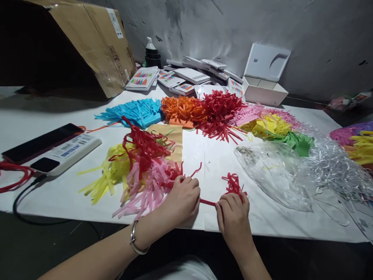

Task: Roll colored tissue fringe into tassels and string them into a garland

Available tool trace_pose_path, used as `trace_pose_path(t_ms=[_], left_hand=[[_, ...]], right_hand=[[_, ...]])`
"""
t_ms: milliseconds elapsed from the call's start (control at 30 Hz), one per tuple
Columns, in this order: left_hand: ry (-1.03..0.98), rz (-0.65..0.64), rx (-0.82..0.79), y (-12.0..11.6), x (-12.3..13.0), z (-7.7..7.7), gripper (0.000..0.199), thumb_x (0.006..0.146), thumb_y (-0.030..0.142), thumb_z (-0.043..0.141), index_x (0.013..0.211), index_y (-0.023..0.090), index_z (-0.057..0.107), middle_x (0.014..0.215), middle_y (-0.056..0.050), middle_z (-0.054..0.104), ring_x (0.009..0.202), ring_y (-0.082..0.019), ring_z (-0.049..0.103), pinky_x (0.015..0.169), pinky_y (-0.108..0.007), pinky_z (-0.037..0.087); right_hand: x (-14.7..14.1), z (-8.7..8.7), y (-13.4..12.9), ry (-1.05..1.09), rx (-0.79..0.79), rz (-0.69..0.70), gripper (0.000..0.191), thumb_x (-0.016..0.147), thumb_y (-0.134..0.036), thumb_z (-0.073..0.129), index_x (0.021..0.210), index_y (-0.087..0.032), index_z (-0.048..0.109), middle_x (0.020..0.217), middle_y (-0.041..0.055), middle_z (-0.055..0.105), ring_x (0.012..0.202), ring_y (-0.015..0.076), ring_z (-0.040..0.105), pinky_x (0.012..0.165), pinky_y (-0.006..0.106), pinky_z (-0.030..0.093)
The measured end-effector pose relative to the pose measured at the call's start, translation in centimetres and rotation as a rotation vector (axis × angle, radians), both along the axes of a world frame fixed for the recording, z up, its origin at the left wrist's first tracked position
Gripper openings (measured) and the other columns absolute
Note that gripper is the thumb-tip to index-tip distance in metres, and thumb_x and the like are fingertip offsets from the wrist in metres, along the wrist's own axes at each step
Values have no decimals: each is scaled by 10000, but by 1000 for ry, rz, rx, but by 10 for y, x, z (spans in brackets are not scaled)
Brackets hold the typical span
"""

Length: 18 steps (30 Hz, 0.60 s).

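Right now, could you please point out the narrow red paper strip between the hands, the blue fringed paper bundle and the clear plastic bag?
Narrow red paper strip [208, 202]: head view, exposed middle.
Blue fringed paper bundle [136, 111]: head view, fringe's middle.
Clear plastic bag [276, 175]: head view, central surface.

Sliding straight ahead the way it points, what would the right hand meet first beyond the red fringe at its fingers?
Most likely the large red tassel bunch, across a stretch of white tabletop from the right hand, though its exact heading and depth are hard to judge.
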<state>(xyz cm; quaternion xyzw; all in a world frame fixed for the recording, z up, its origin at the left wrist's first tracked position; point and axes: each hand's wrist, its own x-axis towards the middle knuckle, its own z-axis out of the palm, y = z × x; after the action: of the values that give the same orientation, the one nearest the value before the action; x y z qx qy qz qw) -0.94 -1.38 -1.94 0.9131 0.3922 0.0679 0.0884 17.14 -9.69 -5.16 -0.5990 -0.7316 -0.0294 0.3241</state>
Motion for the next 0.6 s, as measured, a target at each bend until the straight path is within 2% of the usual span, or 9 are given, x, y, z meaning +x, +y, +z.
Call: trace_pose_path(t_ms=[67,167,267,333,400,500,600], left_hand=[[21,-16,32,3,1,2,101,890,145,606,826,160,682,955,-81,662,901,-258,578,845,-464,374],[26,-178,85,6,-2,4,86,885,136,654,826,186,691,973,-49,672,932,-239,570,923,-480,347],[14,-314,146,4,-4,3,76,880,165,687,808,188,695,902,-23,669,945,-231,559,1012,-498,300],[2,-338,189,2,-1,-1,108,891,168,672,785,174,693,858,-29,660,917,-229,557,1011,-494,313],[-23,-315,186,1,3,-6,133,896,157,643,772,160,692,841,-46,658,877,-227,562,947,-465,369],[-117,-181,14,1,6,-7,135,853,118,617,742,146,688,849,-67,671,829,-216,588,823,-387,430],[-304,-87,-329,1,2,5,192,893,165,548,809,146,719,868,-70,698,790,-186,618,766,-313,455]], right_hand=[[-5,-2,1,9,-12,-70,198,973,-162,496,795,-197,573,862,29,646,894,207,574,1090,522,258],[-8,-3,1,22,-17,-104,194,974,-160,487,818,-202,593,894,37,658,917,220,580,1098,539,239],[-10,-1,1,7,-8,-27,181,977,-139,488,887,-212,627,909,29,669,943,215,586,1118,537,227],[-12,0,3,-21,-1,45,161,970,-142,508,907,-215,637,897,26,673,948,214,585,1125,530,230],[-14,0,7,-73,0,80,136,964,-148,527,918,-209,640,895,31,678,944,217,584,1119,524,245],[-12,2,12,-158,40,85,182,971,-130,510,846,-192,627,825,30,668,858,200,584,1089,510,283],[-5,11,9,-153,128,154,201,979,-110,491,858,-184,633,823,25,679,854,188,607,1081,489,307]])
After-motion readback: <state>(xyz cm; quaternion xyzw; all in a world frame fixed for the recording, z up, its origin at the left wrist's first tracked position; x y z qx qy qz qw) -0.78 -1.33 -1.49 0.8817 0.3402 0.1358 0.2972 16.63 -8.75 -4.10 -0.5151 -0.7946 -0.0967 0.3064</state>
